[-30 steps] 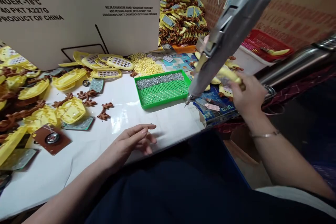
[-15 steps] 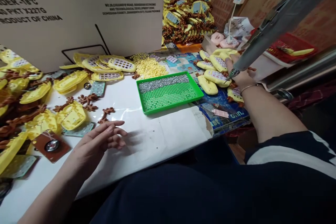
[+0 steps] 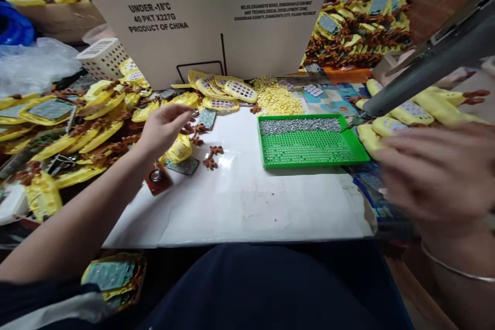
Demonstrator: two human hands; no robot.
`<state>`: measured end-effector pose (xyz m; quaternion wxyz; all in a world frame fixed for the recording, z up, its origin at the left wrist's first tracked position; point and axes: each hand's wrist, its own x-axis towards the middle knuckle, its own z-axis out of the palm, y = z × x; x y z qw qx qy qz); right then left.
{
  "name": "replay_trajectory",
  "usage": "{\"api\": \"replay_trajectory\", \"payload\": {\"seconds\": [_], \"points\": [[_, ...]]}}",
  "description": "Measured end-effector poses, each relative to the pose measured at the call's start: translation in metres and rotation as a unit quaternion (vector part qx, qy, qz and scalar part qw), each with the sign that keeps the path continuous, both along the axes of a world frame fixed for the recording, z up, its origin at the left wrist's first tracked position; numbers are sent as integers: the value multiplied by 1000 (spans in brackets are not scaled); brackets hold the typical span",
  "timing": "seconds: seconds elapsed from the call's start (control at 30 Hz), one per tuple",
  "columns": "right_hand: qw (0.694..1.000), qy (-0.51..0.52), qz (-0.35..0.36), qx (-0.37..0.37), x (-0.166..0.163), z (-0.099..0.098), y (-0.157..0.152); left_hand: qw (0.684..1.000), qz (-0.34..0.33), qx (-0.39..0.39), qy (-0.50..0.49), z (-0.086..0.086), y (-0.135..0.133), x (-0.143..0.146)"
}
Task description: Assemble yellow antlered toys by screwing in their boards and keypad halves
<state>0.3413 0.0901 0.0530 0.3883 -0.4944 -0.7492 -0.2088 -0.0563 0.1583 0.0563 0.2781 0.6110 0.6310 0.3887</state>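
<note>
My left hand (image 3: 164, 126) reaches over the yellow plastic shells on the left, its fingers stretched forward and slightly bent, with nothing seen in them. Just under it lie a yellow shell (image 3: 180, 148), a green circuit board (image 3: 183, 166) and a brown square with a round metal part (image 3: 157, 178). My right hand (image 3: 441, 170) is smeared by motion at the right, beside several yellow banana-shaped toys (image 3: 412, 112); its fingers cannot be made out. A grey electric screwdriver (image 3: 421, 56) hangs above them, its tip by the green tray (image 3: 315, 164) of small silver screws.
A large carton (image 3: 201, 51) stands at the back. Small yellow buttons (image 3: 276, 98) are heaped behind the tray, near brown branch-like pieces (image 3: 212, 157). More shells pile up at left (image 3: 88, 129) and far right (image 3: 359, 20). White sheeting (image 3: 240, 206) covers the near table.
The view has swung left. My left hand has lifted forward over the shells. My right hand has come away from the toys and the screwdriver toward me.
</note>
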Motion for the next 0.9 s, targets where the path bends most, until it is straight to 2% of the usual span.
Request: {"api": "replay_trajectory", "payload": {"seconds": [0.03,0.07,0.13,0.23,0.33,0.47,0.53,0.6,0.77,0.9], "points": [[989,-65,136,-6,-21,-2,-1,999,17,11,30,1,11,-5],[972,-123,195,-38,-41,-3,0,998,35,20,50,2,22,-11],[954,-160,246,-63,-76,-4,8,994,50,25,91,4,36,-23],[941,-179,263,-118,-116,-6,23,987,21,-4,160,6,38,-41],[920,-242,238,-198,-154,-8,35,974,-1,-21,228,3,27,-58],[888,-293,179,-304,-216,-3,47,932,-19,-22,362,-5,15,-76],[876,-284,167,-353,-246,-1,57,922,-36,-13,385,-9,11,-83],[870,-272,145,-385,-268,0,71,926,-49,3,374,-13,6,-86],[881,-245,59,-400,-293,-7,114,936,-116,74,324,-26,-15,-80],[882,-231,39,-408,-288,-17,132,899,-180,107,386,-36,-30,-65]]}}
